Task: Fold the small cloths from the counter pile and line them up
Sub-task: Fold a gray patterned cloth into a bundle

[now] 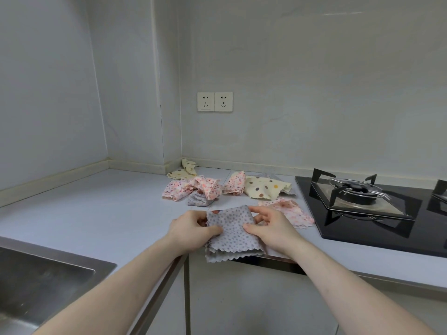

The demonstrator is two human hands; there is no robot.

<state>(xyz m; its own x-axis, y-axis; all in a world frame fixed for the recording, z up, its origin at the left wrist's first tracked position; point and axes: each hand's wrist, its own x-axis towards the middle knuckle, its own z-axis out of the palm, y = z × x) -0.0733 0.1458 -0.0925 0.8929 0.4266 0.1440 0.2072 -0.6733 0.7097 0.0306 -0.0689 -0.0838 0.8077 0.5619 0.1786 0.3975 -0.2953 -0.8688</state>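
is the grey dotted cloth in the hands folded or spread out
Folded: the grey dotted cloth shows stacked zigzag edges at its near side, pinched by the left hand and right hand.

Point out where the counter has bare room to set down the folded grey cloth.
Bare counter lies between the sink and the pink cloth, left of the hands. Crowded: unfolded cloths fill the stretch from the back corner to the stove, directly behind the grey cloth.

Both hands: left, right pinch folded grey cloth above counter.
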